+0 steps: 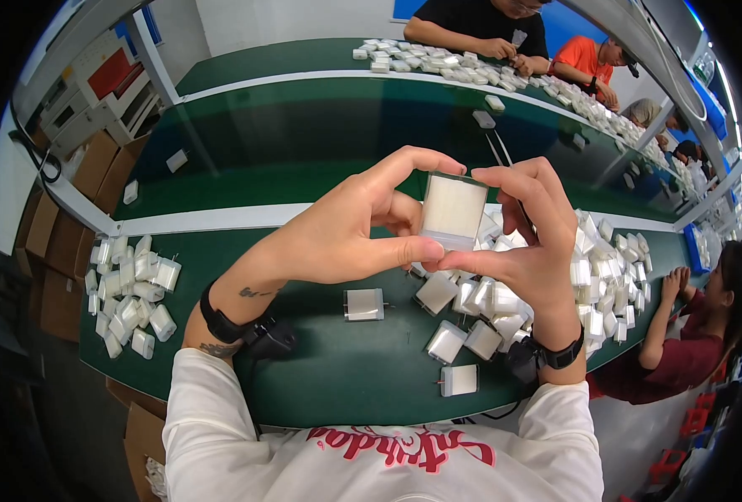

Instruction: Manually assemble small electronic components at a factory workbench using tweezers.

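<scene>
White shirt (379, 477) cloth with red lettering lies closest, on the near side of the held block that serves as the landmark here. Dark wrist straps sit between the two: the left strap (228, 324) to the block's left, the right strap (562, 355) to its right.

The held block (454, 206), a pale filling in a clear casing, is gripped between both hands above the surface (329, 376), standing nearly upright with a slight tilt. From its left, the left hand (346, 222) sets its thumb at the bottom edge and its index finger along the top. From its right, the right hand (534, 238) curls round, index fingertip at the top right corner, thumb underneath; the two thumb tips nearly meet.

Nearer than the held block, one loose block (459, 380) lies on the surface, and a single block (364, 304) with thin pins lies to its left. A large heap (505, 305) spreads below and to its right, partly hidden by the right hand; a smaller heap (132, 293) sits well to its left. A co-worker in dark red (680, 351) is far to its right.

Beyond the held block run a white rail (212, 220), a second green surface (304, 142) with scattered blocks, a long row of blocks (438, 63) and, farthest, a co-worker in black (471, 29).
</scene>
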`<action>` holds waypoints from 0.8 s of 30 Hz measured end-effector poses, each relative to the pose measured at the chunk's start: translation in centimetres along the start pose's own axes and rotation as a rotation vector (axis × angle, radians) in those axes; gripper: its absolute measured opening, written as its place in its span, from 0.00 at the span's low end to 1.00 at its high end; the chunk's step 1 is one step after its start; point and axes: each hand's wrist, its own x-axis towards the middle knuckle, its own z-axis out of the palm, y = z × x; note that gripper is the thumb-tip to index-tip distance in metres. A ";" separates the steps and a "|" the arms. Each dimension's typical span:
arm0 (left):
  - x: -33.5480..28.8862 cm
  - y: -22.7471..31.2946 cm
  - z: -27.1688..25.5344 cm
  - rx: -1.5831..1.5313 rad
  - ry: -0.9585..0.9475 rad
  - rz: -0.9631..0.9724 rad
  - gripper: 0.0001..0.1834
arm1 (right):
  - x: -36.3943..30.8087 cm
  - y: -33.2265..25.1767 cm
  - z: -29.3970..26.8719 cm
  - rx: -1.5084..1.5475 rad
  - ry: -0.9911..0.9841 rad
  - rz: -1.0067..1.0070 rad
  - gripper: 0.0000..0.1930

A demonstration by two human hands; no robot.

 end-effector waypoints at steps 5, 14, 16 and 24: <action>0.1 -0.1 -0.2 -0.194 -0.060 -0.025 0.39 | 0.0 0.0 -0.4 0.031 -0.001 0.013 0.33; 0.6 -1.5 0.1 0.256 0.162 0.433 0.33 | -0.2 -0.4 -0.7 0.133 0.003 0.069 0.30; 0.7 -1.6 0.3 0.270 0.178 0.455 0.33 | -0.2 -0.5 -0.7 0.120 0.010 0.069 0.30; 0.5 -1.6 0.4 0.369 0.237 0.554 0.33 | -0.4 -0.5 -0.4 0.151 0.037 0.047 0.31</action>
